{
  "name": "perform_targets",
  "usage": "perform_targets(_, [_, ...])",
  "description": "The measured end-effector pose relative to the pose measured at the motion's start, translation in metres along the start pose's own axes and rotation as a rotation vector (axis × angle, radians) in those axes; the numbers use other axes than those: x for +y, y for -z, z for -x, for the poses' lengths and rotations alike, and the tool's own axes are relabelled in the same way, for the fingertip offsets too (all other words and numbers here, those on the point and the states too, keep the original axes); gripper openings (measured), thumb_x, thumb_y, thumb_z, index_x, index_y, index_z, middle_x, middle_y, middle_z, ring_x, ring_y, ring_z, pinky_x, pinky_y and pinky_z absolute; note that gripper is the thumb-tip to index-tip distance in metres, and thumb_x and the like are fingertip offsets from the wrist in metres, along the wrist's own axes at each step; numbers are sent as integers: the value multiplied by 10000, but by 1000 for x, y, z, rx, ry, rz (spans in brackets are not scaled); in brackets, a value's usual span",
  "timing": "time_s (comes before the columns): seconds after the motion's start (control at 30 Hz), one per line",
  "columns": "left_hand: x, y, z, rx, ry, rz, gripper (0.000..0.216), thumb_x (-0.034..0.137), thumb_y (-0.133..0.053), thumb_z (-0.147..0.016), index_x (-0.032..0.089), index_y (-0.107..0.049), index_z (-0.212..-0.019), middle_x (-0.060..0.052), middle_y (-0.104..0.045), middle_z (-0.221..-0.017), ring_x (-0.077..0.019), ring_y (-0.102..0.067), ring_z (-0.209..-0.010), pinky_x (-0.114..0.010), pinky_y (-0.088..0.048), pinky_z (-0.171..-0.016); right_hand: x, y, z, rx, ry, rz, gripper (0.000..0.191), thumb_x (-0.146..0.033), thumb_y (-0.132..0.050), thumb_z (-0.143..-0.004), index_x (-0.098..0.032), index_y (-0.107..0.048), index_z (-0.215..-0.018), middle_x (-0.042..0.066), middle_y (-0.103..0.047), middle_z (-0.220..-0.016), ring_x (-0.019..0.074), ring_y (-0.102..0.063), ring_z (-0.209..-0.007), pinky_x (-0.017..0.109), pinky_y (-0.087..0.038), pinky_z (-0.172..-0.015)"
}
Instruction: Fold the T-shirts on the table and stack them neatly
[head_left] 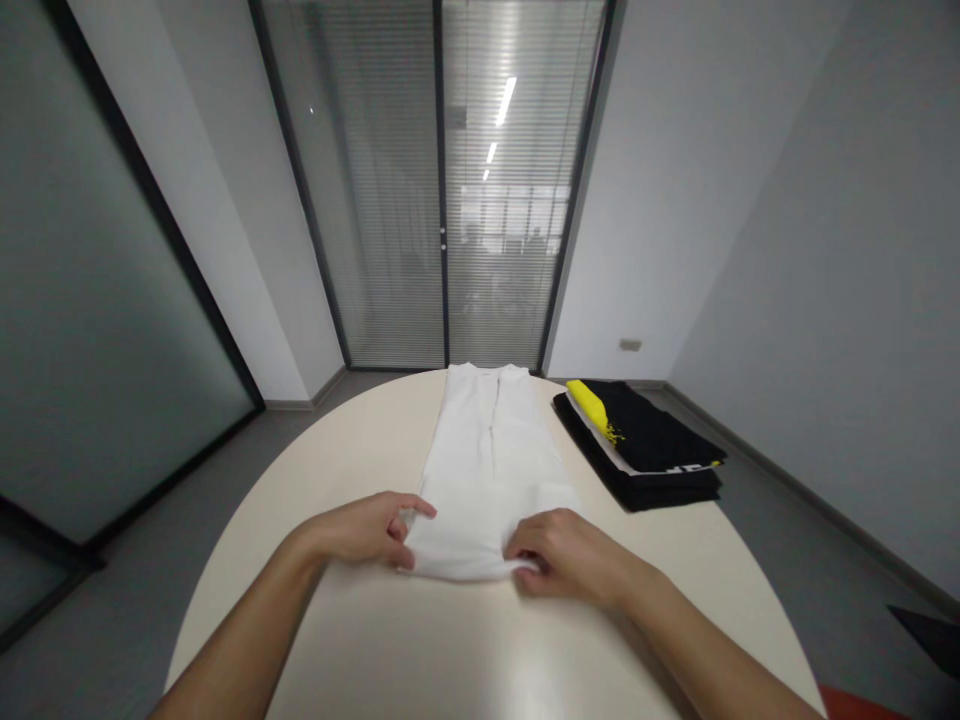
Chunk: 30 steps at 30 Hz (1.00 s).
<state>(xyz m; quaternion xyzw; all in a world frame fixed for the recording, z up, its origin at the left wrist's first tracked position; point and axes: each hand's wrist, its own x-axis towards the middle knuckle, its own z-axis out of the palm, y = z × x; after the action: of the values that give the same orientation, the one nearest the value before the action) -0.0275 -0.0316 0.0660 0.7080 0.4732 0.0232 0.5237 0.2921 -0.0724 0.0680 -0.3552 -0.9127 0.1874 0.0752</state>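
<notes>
A white garment (487, 470), folded into a long panel, lies flat on the table with its narrower end away from me. Two folded edges run down its far half and come close together near the middle. What kind of garment it is I cannot tell for sure. At its near left corner is my left hand (367, 530), index finger and thumb apart, the fingertips touching the cloth. My right hand (559, 550) is closed on the near edge towards the right, the hem pinched between thumb and fingers.
A stack of folded dark clothes (645, 435), with yellow and white parts showing, sits on the right of the round cream table (352, 430). Beyond the table stands a glass partition with blinds (375, 200). Something red (851, 703) shows at the lower right.
</notes>
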Motion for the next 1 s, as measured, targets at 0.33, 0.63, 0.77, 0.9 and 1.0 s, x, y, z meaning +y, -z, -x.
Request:
perform_targets(0.33, [4,-8,-8,238,-176,-40,510,533,-645,-827,158,-696,-1169,-19,-694,-731,-137,-553,-594,-238,-392,-565,-12,1,12,-260,-12,-436,212,-363,-738,-784,-218,-807,-923,-6,-728,-751,117,-626,-634,201,-443,-603])
perform_targets(0.63, [3,-25,-18,370,-330,-387,294,429,-747,-755,213,-729,-953,-46,-694,-985,-206,-620,-894,-286,-457,-801,32,16,19,79,-192,-58,243,-383,-773,-758,-201,-724,-912,47,-686,-908,201,-619,-852,295,-456,-778])
perform_targets(0.77, [7,-30,-17,328,-359,-389,178,345,-695,-793,203,-702,-900,-31,-691,-924,-191,-613,-851,-273,-440,-772,29,10,19,33,-185,-125,137,-287,-689,-799,-184,-668,-886,27,-663,-859,162,-577,-753,268,-424,-693])
perform_targets(0.9, [11,-30,-14,294,-340,-322,105,283,-626,-818,194,-666,-857,-8,-676,-830,-169,-601,-789,-260,-425,-729,25,12,20,39,-165,-237,79,-250,-623,-831,-193,-613,-885,5,-644,-852,144,-558,-755,247,-412,-687])
perform_targets(1.0, [13,-31,-13,295,-312,-280,133,284,-619,-815,189,-657,-900,-12,-677,-843,-171,-604,-788,-259,-434,-714,23,12,20,81,-254,-210,198,-347,-690,-811,-201,-593,-902,11,-650,-858,155,-559,-748,252,-411,-671])
